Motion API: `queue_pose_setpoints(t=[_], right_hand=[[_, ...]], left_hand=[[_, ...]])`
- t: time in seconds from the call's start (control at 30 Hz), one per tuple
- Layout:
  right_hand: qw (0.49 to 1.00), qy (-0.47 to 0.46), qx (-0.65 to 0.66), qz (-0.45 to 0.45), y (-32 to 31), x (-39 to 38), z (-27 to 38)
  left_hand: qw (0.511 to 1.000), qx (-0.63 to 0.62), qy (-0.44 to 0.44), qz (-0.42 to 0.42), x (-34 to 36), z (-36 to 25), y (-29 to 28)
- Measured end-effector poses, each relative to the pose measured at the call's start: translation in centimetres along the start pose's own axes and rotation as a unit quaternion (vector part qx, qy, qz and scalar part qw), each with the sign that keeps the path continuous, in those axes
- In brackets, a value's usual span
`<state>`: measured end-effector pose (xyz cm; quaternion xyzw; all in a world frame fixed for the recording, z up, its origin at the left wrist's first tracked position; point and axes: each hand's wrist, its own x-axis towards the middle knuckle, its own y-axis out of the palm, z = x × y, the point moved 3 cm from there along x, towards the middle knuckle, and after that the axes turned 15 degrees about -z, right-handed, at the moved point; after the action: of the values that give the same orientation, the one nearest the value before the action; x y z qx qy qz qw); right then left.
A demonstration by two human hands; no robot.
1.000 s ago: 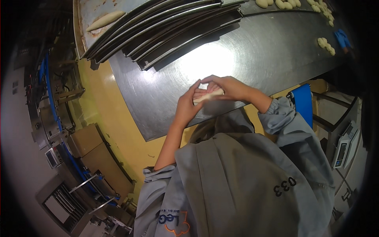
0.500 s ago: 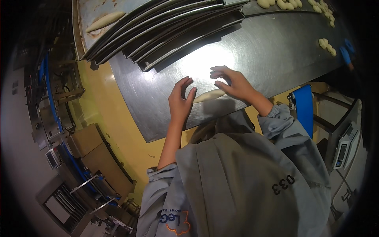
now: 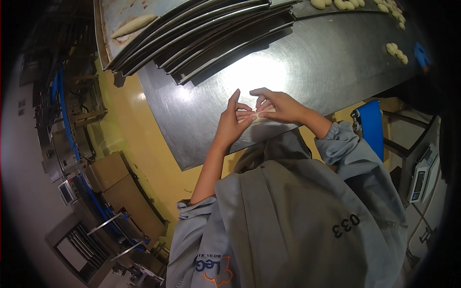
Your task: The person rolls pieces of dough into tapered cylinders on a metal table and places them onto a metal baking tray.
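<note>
Close to the near edge of the steel table (image 3: 326, 62), a pale piece of dough (image 3: 260, 118) is held between my two hands. My left hand (image 3: 233, 121) has its thumb in front of the dough and bent fingers behind it, while the index finger points up and away. From the other side, my right hand (image 3: 282, 108) grips the dough between thumb and curled fingers. Both thumbs nearly meet in the middle. My fingers cover much of the dough, so its full shape is hidden.
Dark metal trays (image 3: 206, 45) are stacked beyond my hands, beside a tray with a long dough roll (image 3: 133, 26). Knobbly dough pieces (image 3: 396, 53) lie far right, near a co-worker's blue-gloved hand (image 3: 421, 55). A scale (image 3: 422, 177) and a blue belt (image 3: 370, 127) stand at right.
My hands have come together along the dough, from its ends to its middle. Their fingers have closed on it, and less of the dough shows.
</note>
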<state>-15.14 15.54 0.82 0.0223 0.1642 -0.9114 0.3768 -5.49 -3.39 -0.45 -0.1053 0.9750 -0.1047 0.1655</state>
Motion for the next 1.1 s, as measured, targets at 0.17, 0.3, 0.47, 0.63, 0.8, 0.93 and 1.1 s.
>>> queue_pose_setpoints(t=[0.17,0.3,0.47,0.63,0.8,0.93,1.1], right_hand=[[0.998,-0.047,-0.052,0.008,0.4,-1.4,0.0],[0.996,-0.056,-0.063,0.011,1.2,-2.8,-0.3],[0.997,-0.044,-0.061,0.025,1.8,-4.6,0.1],[0.994,-0.088,-0.063,0.003,1.3,-5.1,-0.2],[0.957,-0.160,-0.219,-0.108,0.4,-5.8,0.2],[0.968,-0.158,-0.183,-0.075,0.6,-6.8,0.3],[0.999,0.012,-0.027,0.013,-1.3,-3.5,-0.4]], left_hand=[[0.999,0.035,0.024,0.001,-1.8,0.2,0.5],[0.998,0.053,0.027,0.001,-3.4,1.6,1.2],[0.988,0.120,0.101,-0.014,-5.8,1.6,1.9],[0.975,0.137,0.170,-0.044,-6.0,1.3,1.5],[0.933,0.207,0.272,-0.112,-4.7,0.8,0.1],[0.915,0.266,0.296,-0.073,-6.1,0.4,1.0],[0.988,0.146,0.050,0.018,-4.1,-1.0,0.2]])
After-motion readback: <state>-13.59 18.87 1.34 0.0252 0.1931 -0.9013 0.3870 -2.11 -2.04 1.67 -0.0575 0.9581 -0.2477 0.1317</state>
